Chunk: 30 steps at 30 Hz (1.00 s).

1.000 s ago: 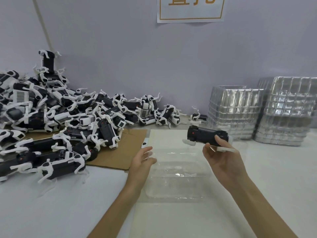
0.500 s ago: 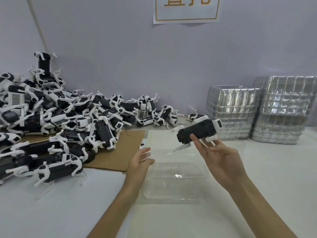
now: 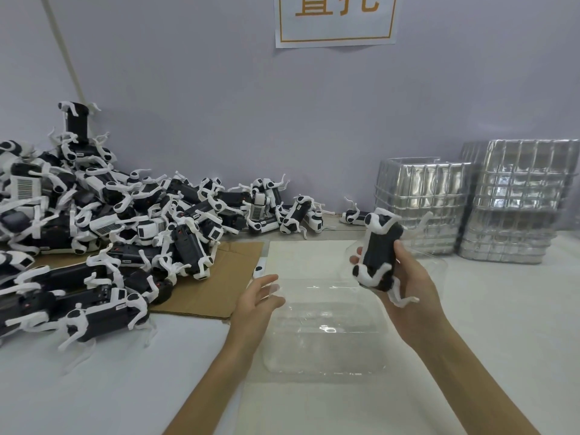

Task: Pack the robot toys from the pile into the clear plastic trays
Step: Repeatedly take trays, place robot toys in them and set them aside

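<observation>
Right hand (image 3: 408, 296), centre right of frame: closed round one black-and-white robot toy (image 3: 379, 249), fingers and thumb curled about its black body. Toy held roughly upright, clear of the table (image 3: 94, 387), white legs projecting at top and bottom.

Left hand (image 3: 254, 306), lower centre: open, fingers relaxed and slightly spread, holding nothing, at the left edge of the clear plastic tray (image 3: 326, 340). Contact with the tray: not determinable.

Tray flat on a white sheet (image 3: 301, 259), lower centre, between the two hands.

Pile (image 3: 103, 233) of matching toys at left of frame, heaped against the wall (image 3: 219, 105) and spilling over a cardboard sheet (image 3: 213, 287).

Two stacks of trays (image 3: 423, 202) at right of frame, side by side, behind the held toy.

Paper sign (image 3: 335, 20) with orange characters, upper centre, on the wall.
</observation>
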Available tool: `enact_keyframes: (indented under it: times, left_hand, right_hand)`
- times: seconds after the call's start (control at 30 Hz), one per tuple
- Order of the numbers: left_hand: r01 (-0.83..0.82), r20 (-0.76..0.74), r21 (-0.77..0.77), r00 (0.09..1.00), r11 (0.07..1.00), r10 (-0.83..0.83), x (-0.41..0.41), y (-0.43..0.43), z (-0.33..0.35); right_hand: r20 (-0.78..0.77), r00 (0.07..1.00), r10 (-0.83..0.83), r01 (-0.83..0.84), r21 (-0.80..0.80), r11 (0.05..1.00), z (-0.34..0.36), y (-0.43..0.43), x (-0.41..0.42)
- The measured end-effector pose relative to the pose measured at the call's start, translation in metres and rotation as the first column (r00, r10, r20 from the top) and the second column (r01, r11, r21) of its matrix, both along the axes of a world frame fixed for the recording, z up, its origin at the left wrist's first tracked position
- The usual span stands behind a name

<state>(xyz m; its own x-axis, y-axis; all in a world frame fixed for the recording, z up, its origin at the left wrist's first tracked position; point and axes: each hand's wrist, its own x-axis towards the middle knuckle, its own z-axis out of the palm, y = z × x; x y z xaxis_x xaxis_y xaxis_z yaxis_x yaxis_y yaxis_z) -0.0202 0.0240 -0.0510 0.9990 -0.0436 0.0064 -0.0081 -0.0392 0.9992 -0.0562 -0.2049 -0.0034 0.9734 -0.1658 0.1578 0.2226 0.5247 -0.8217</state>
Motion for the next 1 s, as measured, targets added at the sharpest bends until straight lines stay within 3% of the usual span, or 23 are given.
enact_keyframes:
  times: [0.07,0.17,0.27,0.4,0.57,0.8,1.0]
  left_hand:
    - [0.017,-0.003,0.004,1.0,1.0,-0.017,0.0,0.0,0.0]
    - [0.033,0.002,0.002,0.999,0.999,-0.033,-0.001,0.0,0.0]
    - [0.043,0.008,0.011,0.999,0.999,-0.043,-0.001,0.001,0.001]
    - [0.036,0.017,0.004,0.999,0.999,-0.036,-0.002,0.0,0.001]
    - [0.016,0.02,0.018,1.0,1.0,-0.017,-0.002,-0.001,0.001]
    - [-0.022,0.032,0.022,0.999,1.0,0.021,-0.002,-0.002,0.002]
    - [-0.024,0.034,0.028,0.999,0.999,0.024,-0.002,-0.001,0.001]
  right_hand:
    - [0.021,1.0,-0.009,0.01,-0.051,0.999,0.0,0.004,-0.001]
    - [0.102,0.992,-0.071,0.1,-0.318,0.943,-0.003,0.012,-0.004]
    - [0.205,0.969,-0.141,0.23,-0.521,0.822,-0.009,0.017,-0.006]
    - [0.414,0.899,-0.146,0.418,-0.707,0.571,-0.012,0.012,-0.007]
    - [0.314,0.948,-0.047,0.304,-0.856,0.418,-0.021,0.014,-0.004]
    - [0.134,0.987,0.09,0.1,-0.944,0.313,-0.019,0.004,-0.006]
    - [0.146,0.989,-0.002,0.137,-0.927,0.349,-0.021,0.004,-0.005]
